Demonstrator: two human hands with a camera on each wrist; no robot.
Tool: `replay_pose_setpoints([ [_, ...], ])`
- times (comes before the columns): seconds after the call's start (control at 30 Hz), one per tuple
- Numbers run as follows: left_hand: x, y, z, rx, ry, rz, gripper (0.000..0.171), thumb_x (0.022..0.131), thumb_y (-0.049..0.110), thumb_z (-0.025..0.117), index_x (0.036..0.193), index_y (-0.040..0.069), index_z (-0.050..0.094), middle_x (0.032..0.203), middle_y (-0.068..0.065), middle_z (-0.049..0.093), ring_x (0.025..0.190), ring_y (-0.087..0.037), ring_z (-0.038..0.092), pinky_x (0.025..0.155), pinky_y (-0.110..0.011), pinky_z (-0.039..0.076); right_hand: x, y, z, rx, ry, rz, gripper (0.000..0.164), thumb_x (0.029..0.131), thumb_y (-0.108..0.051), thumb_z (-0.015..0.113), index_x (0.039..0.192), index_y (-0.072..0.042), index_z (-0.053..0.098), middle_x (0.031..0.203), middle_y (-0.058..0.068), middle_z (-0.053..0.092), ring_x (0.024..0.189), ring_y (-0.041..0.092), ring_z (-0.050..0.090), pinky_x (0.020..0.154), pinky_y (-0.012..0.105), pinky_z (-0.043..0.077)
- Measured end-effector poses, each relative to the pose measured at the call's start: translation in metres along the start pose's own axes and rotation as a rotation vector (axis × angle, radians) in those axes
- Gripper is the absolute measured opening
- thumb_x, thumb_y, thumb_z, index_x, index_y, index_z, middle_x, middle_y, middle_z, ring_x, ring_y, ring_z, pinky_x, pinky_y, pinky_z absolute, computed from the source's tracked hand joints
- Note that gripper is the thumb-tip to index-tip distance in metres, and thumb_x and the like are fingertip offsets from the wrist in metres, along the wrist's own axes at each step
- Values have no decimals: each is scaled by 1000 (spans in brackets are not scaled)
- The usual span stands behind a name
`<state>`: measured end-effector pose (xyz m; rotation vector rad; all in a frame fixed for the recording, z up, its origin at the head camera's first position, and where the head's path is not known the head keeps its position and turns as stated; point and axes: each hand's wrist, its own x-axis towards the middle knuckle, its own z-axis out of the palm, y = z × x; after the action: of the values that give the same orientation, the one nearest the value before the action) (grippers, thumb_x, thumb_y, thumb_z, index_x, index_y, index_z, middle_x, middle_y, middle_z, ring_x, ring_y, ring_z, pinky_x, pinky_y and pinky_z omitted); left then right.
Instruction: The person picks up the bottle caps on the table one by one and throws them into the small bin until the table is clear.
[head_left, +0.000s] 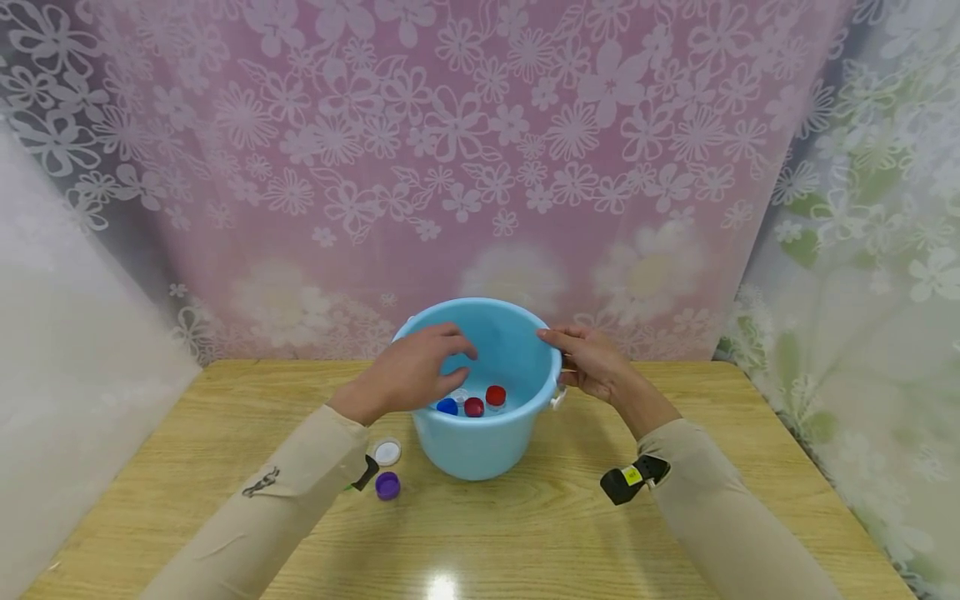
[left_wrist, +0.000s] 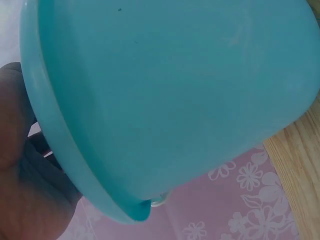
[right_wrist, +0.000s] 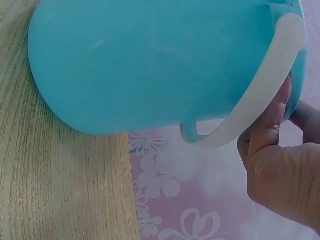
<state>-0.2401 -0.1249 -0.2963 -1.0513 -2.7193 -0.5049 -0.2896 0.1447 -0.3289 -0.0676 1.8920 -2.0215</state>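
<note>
A light blue bucket (head_left: 472, 446) stands upright on the table, its mouth facing up. My left hand (head_left: 420, 371) reaches over the left side of its rim, fingers and thumb apart and loosely bent, with nothing visible between them. On the other side, my right hand (head_left: 596, 362) grips the rim, thumb on top and fingers below it, beside the white handle (right_wrist: 260, 90). Inside the bucket lie a blue cap (head_left: 447, 407), a dark red cap (head_left: 473, 407) and a bright red cap (head_left: 496, 395), with clear plastic showing near them.
On the wooden table (head_left: 600, 533), left of the bucket, lie a white round lid (head_left: 387, 452) and a purple cap (head_left: 387, 485) near my left wrist. Just past the table's far edge hangs a pink flowered curtain (head_left: 480, 167).
</note>
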Motion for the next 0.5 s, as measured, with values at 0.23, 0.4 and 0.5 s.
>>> replay_pose_setpoints([
  [0.23,-11,-9,-5,-2,138,-1,16,90,14,63,105,12,68,109,-1,59,98,-17,57,80,-33,52,0,0,1,0,-1,5,48,94,-27,63,129,1,49,100,11,59,78,18,66,63,27,57],
  [0.4,-17,-19,-11,40,382,-7,15,88,9,60,101,9,68,107,-6,59,93,-21,57,73,-35,52,0,1,0,-6,-4,3,49,94,-28,62,130,3,47,101,11,58,78,17,65,62,26,57],
  [0.5,-22,-23,-16,37,485,-34,16,86,7,59,99,7,68,106,-6,60,91,-22,57,68,-35,52,0,0,0,3,-10,8,52,94,-28,63,132,3,46,103,13,57,79,17,65,63,25,57],
])
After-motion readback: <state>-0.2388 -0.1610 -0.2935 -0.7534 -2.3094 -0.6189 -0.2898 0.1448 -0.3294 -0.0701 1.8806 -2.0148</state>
